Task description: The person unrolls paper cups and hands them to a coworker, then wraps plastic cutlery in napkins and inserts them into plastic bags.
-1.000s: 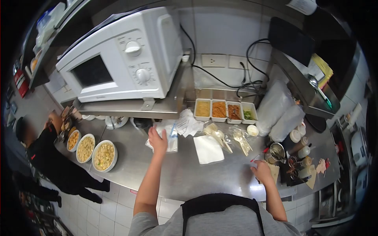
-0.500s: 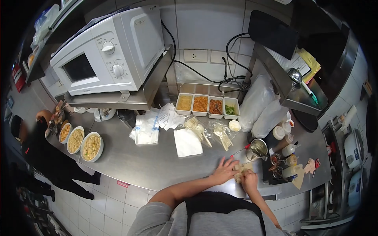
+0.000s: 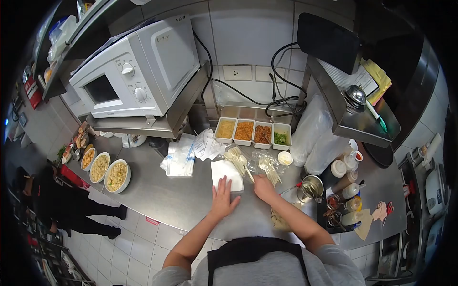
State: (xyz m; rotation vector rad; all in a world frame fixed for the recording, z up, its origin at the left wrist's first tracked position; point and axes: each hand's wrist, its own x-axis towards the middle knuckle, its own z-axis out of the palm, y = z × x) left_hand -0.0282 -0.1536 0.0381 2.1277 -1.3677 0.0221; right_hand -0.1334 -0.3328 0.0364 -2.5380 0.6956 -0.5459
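Observation:
My left hand (image 3: 223,199) lies with fingers spread on a stack of white napkins (image 3: 220,172). My right hand (image 3: 265,188) is closed beside the handle end of a pale disposable utensil; whatever its fingertips hold is hidden. That utensil lies with a bundle of pale disposable cutlery (image 3: 236,157) on clear plastic. More pale forks (image 3: 270,168) lie in a clear bag just beyond my right hand. A crumpled beige paper-like piece (image 3: 280,220) rests under my right forearm, partly covered by it. A metal container (image 3: 310,188) with utensils stands to the right.
Four trays hold food, including chopped greens (image 3: 280,138). Sauce bottles (image 3: 350,190) crowd the right side. Bowls of pale food (image 3: 117,176) stand left. A microwave (image 3: 143,66) sits on a shelf above. Another person (image 3: 52,200) stands at far left.
Both hands have left the crumpled beige piece. My left hand has moved left onto the napkins, and my right hand up and left to the cutlery. The view has shifted slightly.

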